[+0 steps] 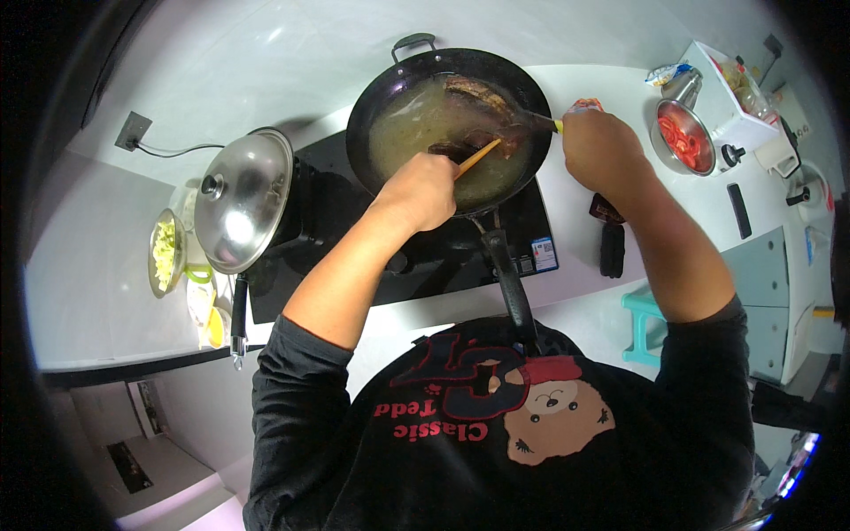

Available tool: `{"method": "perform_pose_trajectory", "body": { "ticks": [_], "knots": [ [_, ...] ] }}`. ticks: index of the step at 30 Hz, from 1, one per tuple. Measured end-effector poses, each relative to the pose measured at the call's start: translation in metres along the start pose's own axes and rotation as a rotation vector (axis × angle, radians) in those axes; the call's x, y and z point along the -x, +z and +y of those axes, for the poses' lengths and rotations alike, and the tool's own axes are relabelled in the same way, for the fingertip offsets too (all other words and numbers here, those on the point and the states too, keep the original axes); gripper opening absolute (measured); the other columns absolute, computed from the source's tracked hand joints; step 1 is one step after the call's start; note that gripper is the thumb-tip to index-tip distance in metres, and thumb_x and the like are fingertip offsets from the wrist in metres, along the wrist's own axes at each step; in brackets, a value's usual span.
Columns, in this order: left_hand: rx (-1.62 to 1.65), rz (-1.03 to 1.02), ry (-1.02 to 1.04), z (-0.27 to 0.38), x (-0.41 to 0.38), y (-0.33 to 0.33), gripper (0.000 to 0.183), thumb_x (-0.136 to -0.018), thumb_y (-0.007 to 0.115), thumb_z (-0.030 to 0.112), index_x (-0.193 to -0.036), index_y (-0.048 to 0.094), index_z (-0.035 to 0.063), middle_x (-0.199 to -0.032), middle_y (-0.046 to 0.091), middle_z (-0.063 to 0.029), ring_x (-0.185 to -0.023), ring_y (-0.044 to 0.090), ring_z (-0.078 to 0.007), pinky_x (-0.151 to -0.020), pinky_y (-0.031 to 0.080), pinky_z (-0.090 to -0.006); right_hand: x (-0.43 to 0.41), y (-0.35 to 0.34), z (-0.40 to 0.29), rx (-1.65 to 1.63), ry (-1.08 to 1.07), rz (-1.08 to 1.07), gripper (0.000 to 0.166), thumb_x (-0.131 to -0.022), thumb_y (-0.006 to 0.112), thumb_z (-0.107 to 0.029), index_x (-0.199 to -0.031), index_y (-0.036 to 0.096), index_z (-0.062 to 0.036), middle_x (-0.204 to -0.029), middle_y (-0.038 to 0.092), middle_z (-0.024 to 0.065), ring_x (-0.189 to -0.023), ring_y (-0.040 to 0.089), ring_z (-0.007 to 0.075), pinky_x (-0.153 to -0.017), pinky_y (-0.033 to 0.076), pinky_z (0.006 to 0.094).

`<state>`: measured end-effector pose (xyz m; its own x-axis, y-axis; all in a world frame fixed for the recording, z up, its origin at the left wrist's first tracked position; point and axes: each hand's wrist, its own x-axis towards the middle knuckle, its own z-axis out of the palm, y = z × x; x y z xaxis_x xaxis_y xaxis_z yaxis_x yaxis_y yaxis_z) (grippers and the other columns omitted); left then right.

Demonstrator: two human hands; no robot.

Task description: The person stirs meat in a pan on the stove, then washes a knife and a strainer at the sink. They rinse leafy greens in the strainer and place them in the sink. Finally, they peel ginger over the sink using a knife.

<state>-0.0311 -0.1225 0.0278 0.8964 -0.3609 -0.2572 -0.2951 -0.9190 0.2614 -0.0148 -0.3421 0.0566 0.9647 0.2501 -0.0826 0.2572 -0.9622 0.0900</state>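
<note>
My left hand [422, 190] is closed around wooden chopsticks [479, 157], whose tips touch a piece of dark brown meat [508, 143] in the wok. My right hand [601, 149] grips a cooking utensil by its yellow-green handle [558, 126]. The utensil's dark metal part reaches over the wok's right side; its end is hard to make out among the meat. Cloudy liquid [408, 139] fills the black wok [362, 113], with a long browned strip of meat [477, 91] near the far side. The wok's long handle [510, 282] points toward my body.
The wok stands on a black cooktop [332, 265]. At left are a lidded pot [249, 199] and a bowl of chopped green vegetable [165, 255]. A metal bowl of sliced red vegetable [684, 143], a white box [724, 99] and a turquoise stool [641, 328] are on the right.
</note>
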Motion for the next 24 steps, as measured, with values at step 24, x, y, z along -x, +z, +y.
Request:
{"method": "perform_pose_trajectory", "body": {
  "ticks": [24],
  "knots": [
    [0.027, -0.062, -0.002, 0.003, -0.004, 0.029, 0.019, -0.069, 0.055, 0.0, -0.085, 0.063, -0.008, -0.088, 0.061, -0.0268, -0.089, 0.06, -0.0368, -0.079, 0.049, -0.0388, -0.016, 0.043, -0.004, -0.202, -0.141, -0.038, 0.022, -0.073, 0.051, -0.01, -0.087, 0.067, -0.0039, -0.087, 0.064, 0.018, -0.085, 0.063, 0.0325, -0.074, 0.051, 0.0407]
  ]
}}
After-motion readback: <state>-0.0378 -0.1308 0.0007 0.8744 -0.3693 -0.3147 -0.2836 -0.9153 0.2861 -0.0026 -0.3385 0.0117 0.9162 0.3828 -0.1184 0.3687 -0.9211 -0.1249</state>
